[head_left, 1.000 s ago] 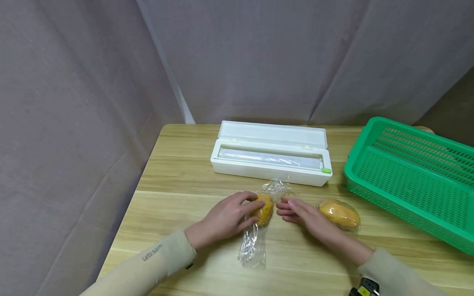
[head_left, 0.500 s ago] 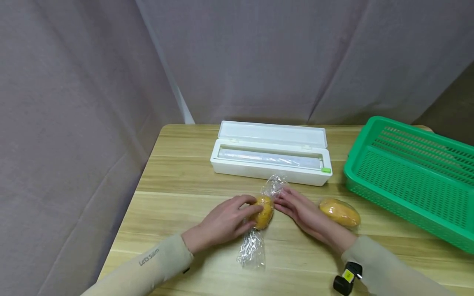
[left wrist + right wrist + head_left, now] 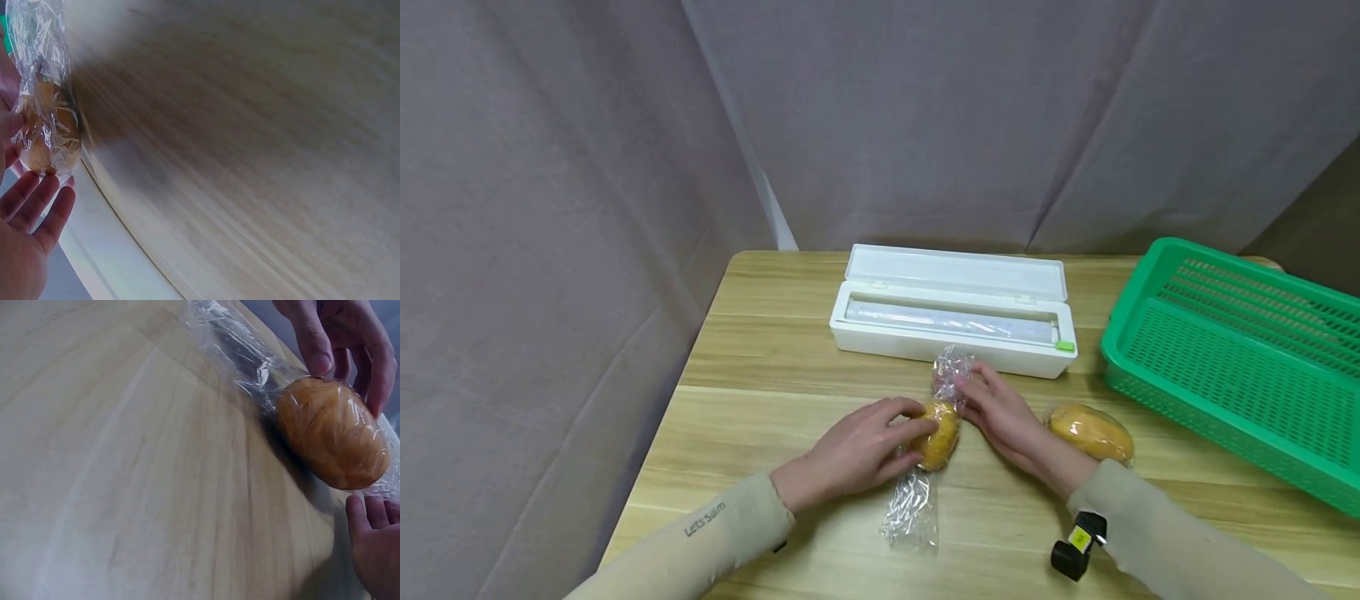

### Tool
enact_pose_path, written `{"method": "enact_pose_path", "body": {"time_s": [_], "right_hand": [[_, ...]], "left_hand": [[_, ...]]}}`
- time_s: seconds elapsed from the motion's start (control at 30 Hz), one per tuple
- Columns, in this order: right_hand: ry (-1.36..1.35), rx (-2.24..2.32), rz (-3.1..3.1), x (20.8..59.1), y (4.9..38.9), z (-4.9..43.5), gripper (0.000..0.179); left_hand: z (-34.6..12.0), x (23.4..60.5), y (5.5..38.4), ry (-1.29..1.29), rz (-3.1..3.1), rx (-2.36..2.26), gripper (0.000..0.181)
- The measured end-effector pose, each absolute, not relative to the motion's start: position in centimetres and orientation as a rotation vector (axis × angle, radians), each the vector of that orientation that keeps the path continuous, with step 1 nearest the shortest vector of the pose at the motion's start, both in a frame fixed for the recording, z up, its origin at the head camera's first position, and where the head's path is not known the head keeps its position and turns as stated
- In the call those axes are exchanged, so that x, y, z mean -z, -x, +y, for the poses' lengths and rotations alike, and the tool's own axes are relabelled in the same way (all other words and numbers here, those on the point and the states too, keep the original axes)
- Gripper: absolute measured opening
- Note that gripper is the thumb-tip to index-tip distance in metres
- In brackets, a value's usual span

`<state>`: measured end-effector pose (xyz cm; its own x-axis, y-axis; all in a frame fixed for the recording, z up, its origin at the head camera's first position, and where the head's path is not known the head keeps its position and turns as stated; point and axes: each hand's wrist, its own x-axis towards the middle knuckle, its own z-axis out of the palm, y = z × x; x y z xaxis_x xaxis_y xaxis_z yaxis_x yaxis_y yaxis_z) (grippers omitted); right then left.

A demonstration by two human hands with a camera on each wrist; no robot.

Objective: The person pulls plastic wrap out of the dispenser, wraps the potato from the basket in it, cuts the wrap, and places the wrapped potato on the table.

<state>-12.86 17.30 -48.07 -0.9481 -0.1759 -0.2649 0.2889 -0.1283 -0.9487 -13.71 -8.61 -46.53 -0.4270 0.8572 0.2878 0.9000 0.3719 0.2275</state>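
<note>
A yellow mango point(image 3: 940, 435) in clear plastic wrap lies on the wooden table, loose film trailing from both ends. My left hand point(image 3: 868, 446) holds it from the left side, fingers bent over its top. In the right wrist view the left hand point(image 3: 350, 337) has its fingers at the upper side of the mango point(image 3: 331, 434). At the mango's far end my right hand point(image 3: 1000, 408) pinches the crumpled plastic wrap point(image 3: 951, 371), some fingertips showing through the film. The near tail of film point(image 3: 912, 512) lies flat on the table. A second wrapped mango point(image 3: 1092, 432) rests beside the right forearm.
A white cling film dispenser point(image 3: 955, 350) stands behind the hands, lid point(image 3: 955, 268) raised, a roll of film point(image 3: 951, 321) inside and a green slider point(image 3: 1064, 346) at its right end. A green perforated basket point(image 3: 1225, 417) stands on the right. Grey curtains point(image 3: 925, 125) hang behind the table.
The right hand has moved left and away from the body, from beside the mango onto the film at its far end. That film now stands more bunched. The left hand has kept its hold.
</note>
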Motion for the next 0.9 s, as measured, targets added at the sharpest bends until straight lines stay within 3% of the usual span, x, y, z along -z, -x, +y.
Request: {"method": "enact_pose_path", "body": {"time_s": [0.3,0.63,0.9], "right_hand": [[0.034,2.004,2.108,47.5,12.8,17.3,0.053],[0.426,1.771,2.401,47.4,11.3,17.1,0.044],[0.693,1.569,2.612,47.8,10.7,17.2,0.044]], "left_hand": [[-8.3,46.4,13.9,1.599,-2.531,0.501,0.044],[-8.3,46.4,13.6,1.558,-2.575,0.579,0.045],[-8.5,46.9,13.2,1.352,-2.596,0.835,0.044]]}}
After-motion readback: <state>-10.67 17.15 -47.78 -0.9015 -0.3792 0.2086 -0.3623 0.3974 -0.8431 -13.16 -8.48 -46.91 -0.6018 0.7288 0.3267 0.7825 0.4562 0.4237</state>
